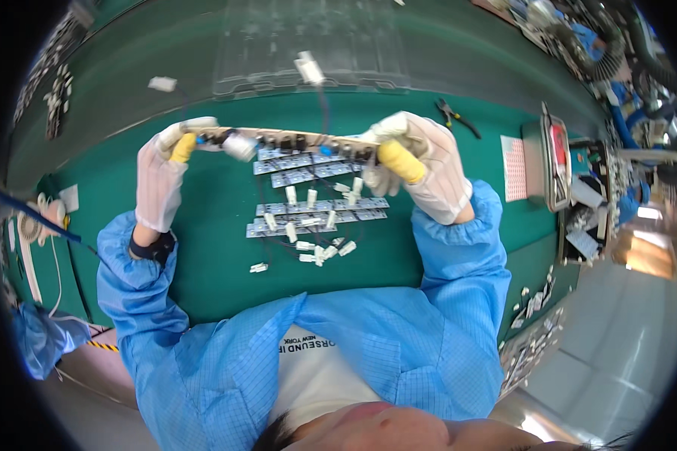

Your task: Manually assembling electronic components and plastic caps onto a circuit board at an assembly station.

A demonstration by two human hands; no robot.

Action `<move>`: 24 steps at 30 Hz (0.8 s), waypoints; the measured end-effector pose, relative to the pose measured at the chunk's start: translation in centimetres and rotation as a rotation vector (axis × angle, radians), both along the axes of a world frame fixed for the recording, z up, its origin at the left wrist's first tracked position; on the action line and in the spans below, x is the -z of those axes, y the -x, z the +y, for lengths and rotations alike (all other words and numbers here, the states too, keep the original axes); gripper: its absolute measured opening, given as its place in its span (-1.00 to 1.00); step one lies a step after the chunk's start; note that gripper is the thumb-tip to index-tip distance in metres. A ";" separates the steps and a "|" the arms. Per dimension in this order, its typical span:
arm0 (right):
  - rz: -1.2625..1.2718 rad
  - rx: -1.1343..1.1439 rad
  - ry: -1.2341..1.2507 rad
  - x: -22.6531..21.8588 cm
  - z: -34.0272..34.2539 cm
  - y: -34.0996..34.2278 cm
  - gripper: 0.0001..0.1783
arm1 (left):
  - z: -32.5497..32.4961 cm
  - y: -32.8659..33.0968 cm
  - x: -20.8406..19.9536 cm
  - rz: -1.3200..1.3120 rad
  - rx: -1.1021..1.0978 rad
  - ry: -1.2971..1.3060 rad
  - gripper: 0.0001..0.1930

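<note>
so far, judging by how things lie, the work looks partway through: the left hand (160,180) and the right hand (420,167), both in white gloves with yellow finger caps, hold a long narrow board strip (278,140) up between them, level and just above the green mat (203,255). the left fingers are closed around the strip's left end, thumb on top; the right fingers are wrapped around its right end. small dark parts sit in a row along the strip, and black wires (325,113) run from it, one up toward a white plug (308,68) near the clear plastic tray (308,45) at the back.

under and in front of the strip lie more flat board strips (320,213) in a loose stack of rows, with small white connectors (316,252) scattered on and beside them; these seem to be what is left to handle, though i cannot tell which are finished.

for room: the mat in front of the pile, toward the blue sleeves (459,255), is open, and so is the mat to the left of the pile. to the right, a pair of pliers (455,116), a pink sheet (514,167) and a small machine (553,158) stand well apart from the right hand. the bench edge curves close along the right side, with a bin of small white pieces (530,342) below it.
</note>
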State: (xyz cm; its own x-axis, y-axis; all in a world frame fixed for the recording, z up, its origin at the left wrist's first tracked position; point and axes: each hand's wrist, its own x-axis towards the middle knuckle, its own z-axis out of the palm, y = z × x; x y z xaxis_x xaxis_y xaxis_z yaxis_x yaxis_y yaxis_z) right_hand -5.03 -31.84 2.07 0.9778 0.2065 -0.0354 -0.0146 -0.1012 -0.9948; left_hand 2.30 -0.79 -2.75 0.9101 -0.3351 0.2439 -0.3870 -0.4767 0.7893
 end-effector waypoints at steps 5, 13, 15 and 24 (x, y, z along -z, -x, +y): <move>0.088 -0.003 -0.047 -0.3 -0.4 -0.6 -0.49 | -0.8 0.2 0.1 0.191 -0.043 0.257 -0.70; 0.071 0.018 -0.098 1.7 -1.0 -1.0 -0.41 | 0.2 1.0 -0.7 0.237 0.163 0.336 -0.42; 0.023 0.001 -0.128 2.3 -1.2 -1.0 -0.44 | 0.5 1.8 -0.6 0.241 0.170 0.393 -0.45; 0.051 0.005 -0.087 2.3 -0.8 -1.7 -0.52 | -0.1 2.1 -1.8 0.216 0.212 0.431 -0.48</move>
State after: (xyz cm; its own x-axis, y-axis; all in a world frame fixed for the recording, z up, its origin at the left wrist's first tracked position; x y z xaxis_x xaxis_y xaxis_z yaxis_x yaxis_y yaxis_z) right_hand -3.31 -32.61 -0.20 0.9763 0.2057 -0.0675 -0.0660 -0.0140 -0.9977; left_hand 0.22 -0.94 -0.99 0.8781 -0.4277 0.2145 -0.2467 -0.0206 0.9689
